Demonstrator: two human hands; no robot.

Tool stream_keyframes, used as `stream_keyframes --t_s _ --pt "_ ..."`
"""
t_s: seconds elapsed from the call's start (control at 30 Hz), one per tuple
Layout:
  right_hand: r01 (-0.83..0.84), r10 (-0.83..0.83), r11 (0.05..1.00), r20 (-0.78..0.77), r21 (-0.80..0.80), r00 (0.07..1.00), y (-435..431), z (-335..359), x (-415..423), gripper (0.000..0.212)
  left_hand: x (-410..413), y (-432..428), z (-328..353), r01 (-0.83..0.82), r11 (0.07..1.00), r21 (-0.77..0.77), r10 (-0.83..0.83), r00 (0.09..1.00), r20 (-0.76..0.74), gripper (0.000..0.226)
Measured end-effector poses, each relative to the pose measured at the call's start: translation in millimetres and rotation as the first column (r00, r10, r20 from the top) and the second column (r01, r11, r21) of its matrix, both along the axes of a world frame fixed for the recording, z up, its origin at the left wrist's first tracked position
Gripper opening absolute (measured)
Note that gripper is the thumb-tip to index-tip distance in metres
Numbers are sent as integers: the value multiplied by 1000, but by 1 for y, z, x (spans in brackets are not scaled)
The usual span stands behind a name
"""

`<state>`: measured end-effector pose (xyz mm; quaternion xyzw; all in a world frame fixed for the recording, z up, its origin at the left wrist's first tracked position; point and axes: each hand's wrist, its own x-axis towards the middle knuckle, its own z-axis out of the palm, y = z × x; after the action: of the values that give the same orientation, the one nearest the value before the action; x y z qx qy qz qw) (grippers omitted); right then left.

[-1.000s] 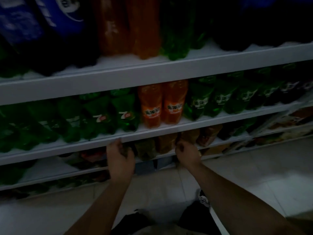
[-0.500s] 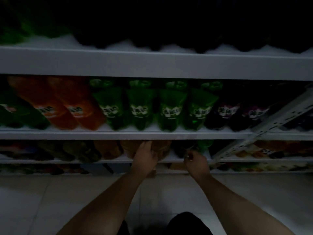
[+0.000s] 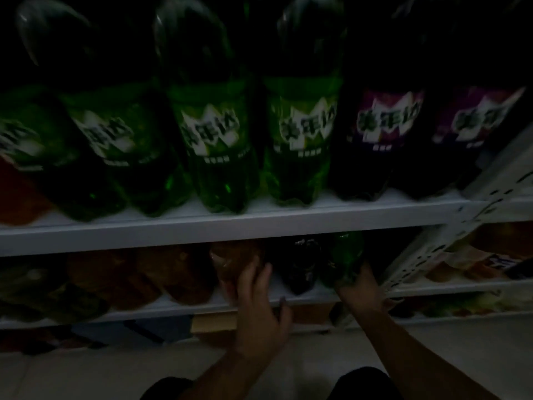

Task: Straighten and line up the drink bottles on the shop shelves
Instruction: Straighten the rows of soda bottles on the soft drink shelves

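On the low shelf (image 3: 178,308) stand a brown bottle (image 3: 230,261), a dark bottle (image 3: 301,264) and a small green bottle (image 3: 347,255). My left hand (image 3: 261,304) lies against the brown bottle's right side with its fingers stretched upward. My right hand (image 3: 360,293) grips the green bottle at its base; its fingers are hidden behind the bottle. The dark bottle stands between the two hands, untouched. On the shelf above (image 3: 259,225), large green bottles (image 3: 300,140) and purple-labelled dark bottles (image 3: 383,131) stand in a row, the left ones leaning.
More brown and orange bottles (image 3: 173,272) fill the low shelf to the left. A perforated white upright (image 3: 461,241) slants down at the right, with packaged goods (image 3: 476,264) beyond it. Cardboard (image 3: 213,321) lies under the low shelf. Pale floor tiles (image 3: 86,370) lie below.
The view has drawn much closer to the shelves. My left hand has loosened from gripping the brown bottle to lying on its side. My right hand has closed on the green bottle.
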<state>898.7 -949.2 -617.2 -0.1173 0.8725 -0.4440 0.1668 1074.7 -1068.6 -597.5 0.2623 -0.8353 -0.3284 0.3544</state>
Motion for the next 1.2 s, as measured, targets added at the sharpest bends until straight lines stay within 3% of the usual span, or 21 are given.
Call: stream_keyframes --t_s 0.13,0.27,0.37,0.53,0.67,0.8,0.93,1.03,1.2 --pt "-53 29 991 -191 -126 981 -5 -51 -5 72 -38 14 -63 6 989 145 -8 1000 10 68" --pt "-98 31 969 -279 -228 960 -3 -75 -8 79 -80 5 -105 30 923 383 -69 994 90 104" --pt "-49 -13 970 -254 -237 967 0 -85 -7 78 -92 4 -121 -9 919 394 -41 992 119 108" --pt "37 -83 978 -219 -205 972 -1 -103 -16 106 -93 -8 -129 23 923 385 -78 989 126 101" --pt "27 -91 980 -329 -195 940 -2 -117 -23 103 -87 -28 -132 135 900 416 -196 974 109 95" --pt "-107 -8 968 -454 -228 891 2 -122 -23 91 -82 -27 -134 213 854 474 -236 972 -11 108" --pt "-162 35 957 -458 -241 888 7 -122 -25 88 -81 -21 -140 235 864 444 -235 970 -56 84" --pt "-108 -23 954 -430 -279 903 8 -121 -23 87 -77 -16 -143 160 900 405 -153 987 -49 79" --pt "-18 -102 954 -377 -301 921 6 -123 -24 90 -89 -2 -138 -25 951 309 9 999 54 106"
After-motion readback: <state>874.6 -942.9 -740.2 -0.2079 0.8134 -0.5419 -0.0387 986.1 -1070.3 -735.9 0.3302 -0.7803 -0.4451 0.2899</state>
